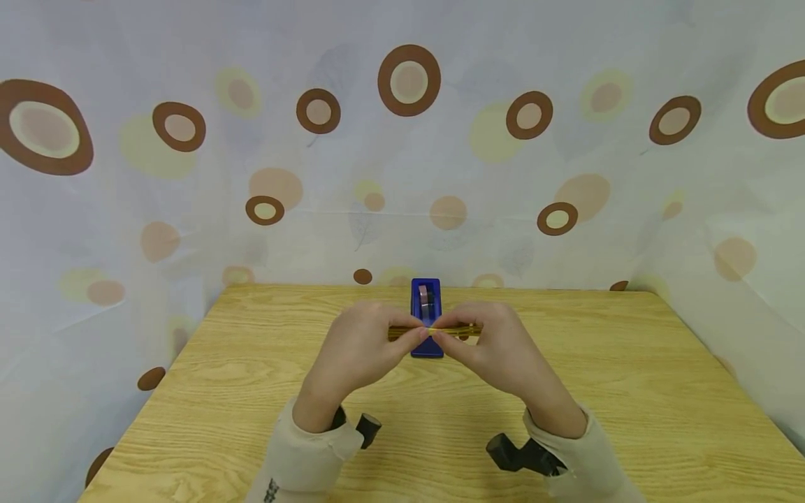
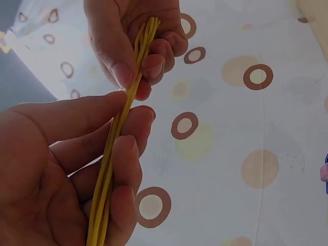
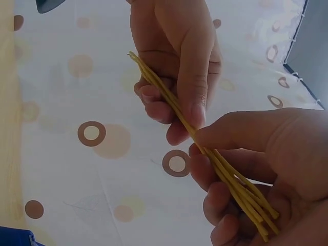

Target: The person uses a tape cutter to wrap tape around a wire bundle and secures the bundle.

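Both hands hold a slim bundle of yellow strands (image 2: 105, 189) in front of me, roughly level in the head view. My left hand (image 1: 367, 342) pinches it near the middle between thumb and fingertips. From the other side, my right hand (image 1: 493, 342) pinches the same bundle, the two thumb tips almost meeting. In the left wrist view the strands run along the left fingers and finish in bent ends inside the right hand. The strands (image 3: 246, 200) spread apart over the right palm in the right wrist view.
A blue tray (image 1: 416, 353) with pink and dark pieces in it lies on the wooden table (image 1: 251, 384) behind the hands. A pale cloth (image 1: 402, 161) with brown rings surrounds the table. Black wrist mounts (image 1: 368, 429) stick out from the sleeves.
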### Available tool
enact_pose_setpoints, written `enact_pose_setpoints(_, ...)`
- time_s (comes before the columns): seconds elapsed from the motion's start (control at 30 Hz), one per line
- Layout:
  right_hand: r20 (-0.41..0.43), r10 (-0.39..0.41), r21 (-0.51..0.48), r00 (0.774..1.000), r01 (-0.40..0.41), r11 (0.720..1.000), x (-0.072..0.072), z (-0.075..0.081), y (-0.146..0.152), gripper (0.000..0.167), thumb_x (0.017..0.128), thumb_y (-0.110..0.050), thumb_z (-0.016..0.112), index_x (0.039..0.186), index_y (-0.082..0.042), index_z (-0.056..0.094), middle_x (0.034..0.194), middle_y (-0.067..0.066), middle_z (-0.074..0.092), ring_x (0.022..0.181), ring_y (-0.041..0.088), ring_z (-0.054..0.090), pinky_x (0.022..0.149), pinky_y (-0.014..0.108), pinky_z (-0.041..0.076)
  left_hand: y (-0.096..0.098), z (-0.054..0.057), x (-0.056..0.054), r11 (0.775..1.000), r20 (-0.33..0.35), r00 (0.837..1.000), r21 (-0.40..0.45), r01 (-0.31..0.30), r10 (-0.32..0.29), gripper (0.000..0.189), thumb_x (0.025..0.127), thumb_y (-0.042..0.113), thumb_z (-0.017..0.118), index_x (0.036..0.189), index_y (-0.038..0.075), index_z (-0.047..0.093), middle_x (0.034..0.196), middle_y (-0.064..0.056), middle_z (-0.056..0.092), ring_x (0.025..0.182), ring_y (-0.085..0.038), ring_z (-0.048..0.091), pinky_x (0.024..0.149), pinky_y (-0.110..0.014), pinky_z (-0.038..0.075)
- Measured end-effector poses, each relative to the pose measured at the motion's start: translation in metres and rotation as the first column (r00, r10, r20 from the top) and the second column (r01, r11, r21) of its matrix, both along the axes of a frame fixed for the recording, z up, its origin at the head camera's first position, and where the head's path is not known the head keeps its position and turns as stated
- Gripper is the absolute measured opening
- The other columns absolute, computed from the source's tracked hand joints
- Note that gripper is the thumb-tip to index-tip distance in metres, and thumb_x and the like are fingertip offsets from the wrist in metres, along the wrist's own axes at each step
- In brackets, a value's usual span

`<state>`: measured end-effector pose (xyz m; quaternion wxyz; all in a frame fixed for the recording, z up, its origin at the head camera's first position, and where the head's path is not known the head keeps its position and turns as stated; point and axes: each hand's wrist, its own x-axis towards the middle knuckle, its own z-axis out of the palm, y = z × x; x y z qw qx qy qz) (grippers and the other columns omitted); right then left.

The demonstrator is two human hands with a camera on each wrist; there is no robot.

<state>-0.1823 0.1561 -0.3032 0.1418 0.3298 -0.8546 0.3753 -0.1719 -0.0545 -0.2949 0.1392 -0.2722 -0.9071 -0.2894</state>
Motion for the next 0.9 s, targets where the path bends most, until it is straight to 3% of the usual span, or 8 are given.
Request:
enact_pose_setpoints(0.17,0.007,-0.018,-0.024,1.0,0.018,1.0,0.0006,-0.0004,-0.0001,0.005,0.09,-0.015,0.074,0.092,-0.019,0.077,0.09,-0.01,0.07,0.081,0.006,0.064,0.067,0.033,0.052,0.0012,-0.001,-0.0006,1.0,-0.075,0.997,0.013,-0.001,0.002,0.014,0.092,0.031,0.071,0.094,0.022,0.082,0.08,0.011,0.072,0.052,0.002,0.048,0.05,-0.022,0.042)
enact_pose_setpoints(0.47,0.023,-0.023,-0.068,0.999,0.025,0.997,0.002,-0.0001,-0.0004,0.006,0.091,-0.013,0.073,0.09,-0.015,0.079,0.087,-0.009,0.07,0.072,0.007,0.06,0.065,0.033,0.052,0.0021,-0.0001,0.0026,1.0,-0.179,0.984,0.021,0.015,-0.011,0.011,0.091,0.027,0.073,0.091,0.021,0.082,0.075,0.01,0.071,0.053,0.002,0.05,0.048,-0.02,0.041)
enact_pose_setpoints(0.63,0.052,-0.026,-0.074,0.998,0.029,0.997,0.0021,0.0005,0.0006,0.008,0.092,-0.013,0.072,0.09,-0.018,0.078,0.086,-0.01,0.069,0.067,0.012,0.055,0.062,0.031,0.047,0.0027,-0.0008,0.0034,1.0,-0.212,0.977,0.016,0.011,-0.008,0.009,0.09,0.027,0.074,0.088,0.023,0.082,0.072,0.012,0.069,0.054,0.001,0.05,0.048,-0.019,0.04)
enact_pose_setpoints(0.9,0.15,0.011,-0.039,0.989,-0.006,0.999,0.0016,0.0011,0.0023,0.011,0.096,-0.018,0.067,0.093,-0.016,0.077,0.09,-0.005,0.071,0.075,0.009,0.062,0.066,0.031,0.053,0.0043,-0.0018,0.0044,1.0,-0.226,0.974,0.009,-0.019,0.02,0.008,0.089,0.027,0.076,0.087,0.023,0.082,0.074,0.012,0.07,0.057,0.001,0.054,0.049,-0.019,0.041)
